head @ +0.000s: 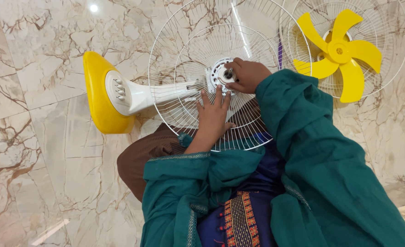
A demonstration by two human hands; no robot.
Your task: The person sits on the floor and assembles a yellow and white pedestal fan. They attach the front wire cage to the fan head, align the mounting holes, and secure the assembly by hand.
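White wire fan guard (198, 55) lies flat on marble floor (42, 174), under both hands. Left hand (213, 113) is spread open, palm pressed on the wires just below the hub (224, 75). Right hand (247, 74) is curled at the hub's right edge, fingers prob. pinching a small centre part; can't tell for sure. Yellow fan base (99, 93) sits left of the hands; yellow blade (340, 51) w/ second guard lies right of them.
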